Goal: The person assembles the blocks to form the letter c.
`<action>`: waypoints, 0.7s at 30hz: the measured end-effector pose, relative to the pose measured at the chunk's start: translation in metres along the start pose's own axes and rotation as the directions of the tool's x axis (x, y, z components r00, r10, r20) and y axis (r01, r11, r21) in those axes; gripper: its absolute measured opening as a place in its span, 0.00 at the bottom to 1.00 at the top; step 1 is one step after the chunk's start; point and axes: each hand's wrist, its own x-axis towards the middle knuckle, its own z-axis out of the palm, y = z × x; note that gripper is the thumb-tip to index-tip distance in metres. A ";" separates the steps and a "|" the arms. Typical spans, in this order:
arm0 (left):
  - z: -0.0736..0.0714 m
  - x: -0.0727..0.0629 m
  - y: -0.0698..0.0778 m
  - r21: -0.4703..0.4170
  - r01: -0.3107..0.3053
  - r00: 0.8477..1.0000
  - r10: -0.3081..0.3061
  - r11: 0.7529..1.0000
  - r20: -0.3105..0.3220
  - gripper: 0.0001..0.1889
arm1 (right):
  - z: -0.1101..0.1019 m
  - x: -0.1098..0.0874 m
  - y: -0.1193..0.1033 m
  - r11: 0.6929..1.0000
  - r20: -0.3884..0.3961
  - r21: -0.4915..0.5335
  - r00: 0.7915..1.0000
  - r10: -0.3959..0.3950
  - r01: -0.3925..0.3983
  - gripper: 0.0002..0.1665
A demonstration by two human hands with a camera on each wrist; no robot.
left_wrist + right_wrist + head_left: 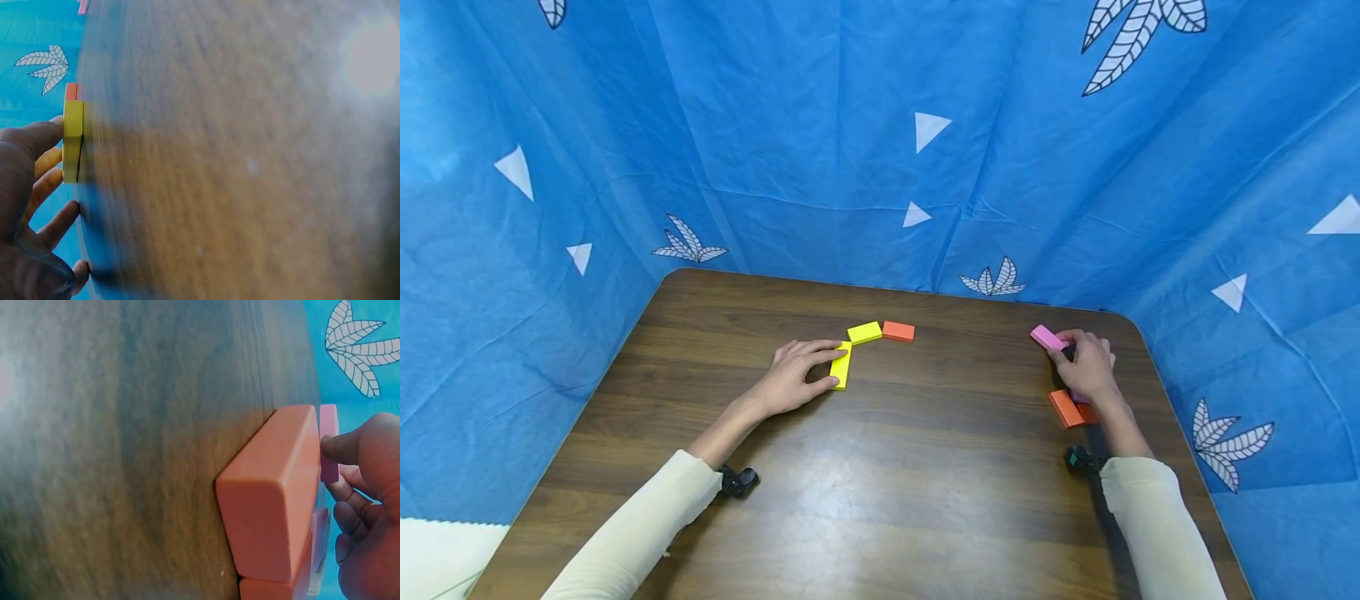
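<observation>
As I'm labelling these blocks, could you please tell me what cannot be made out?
Purple block: head view, mostly hidden by the right hand.
Lower orange block: right wrist view, cut off by the bottom edge.
Pink block: left wrist view, cut off by the top edge.
Tabletop grain: left wrist view, blurred.

Blue patterned cloth behind wooden table

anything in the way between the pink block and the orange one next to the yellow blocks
Nothing visible: between the pink block, pinched in the right hand, and that orange block, only bare table shows.
</observation>
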 end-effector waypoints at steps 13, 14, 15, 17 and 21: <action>0.003 0.000 -0.004 -0.015 0.017 1.000 -0.017 1.000 0.020 0.29 | 0.008 0.003 -0.008 0.999 0.020 0.012 0.999 -0.039 0.039 0.24; 0.004 0.000 -0.004 -0.015 0.016 1.000 -0.016 1.000 0.021 0.29 | 0.009 0.003 -0.009 0.999 0.019 0.015 0.999 -0.045 0.045 0.24; 0.004 0.000 -0.005 -0.014 0.016 1.000 -0.016 1.000 0.022 0.29 | 0.010 0.003 -0.010 0.999 0.018 0.017 0.998 -0.052 0.052 0.24; 0.004 0.000 -0.005 -0.015 0.016 1.000 -0.015 1.000 0.021 0.29 | 0.012 0.003 -0.012 0.998 0.015 0.020 0.998 -0.066 0.065 0.23; 0.004 0.000 -0.004 -0.013 0.012 1.000 -0.012 1.000 0.015 0.29 | 0.016 0.003 -0.013 0.995 0.002 0.015 0.996 -0.094 0.094 0.24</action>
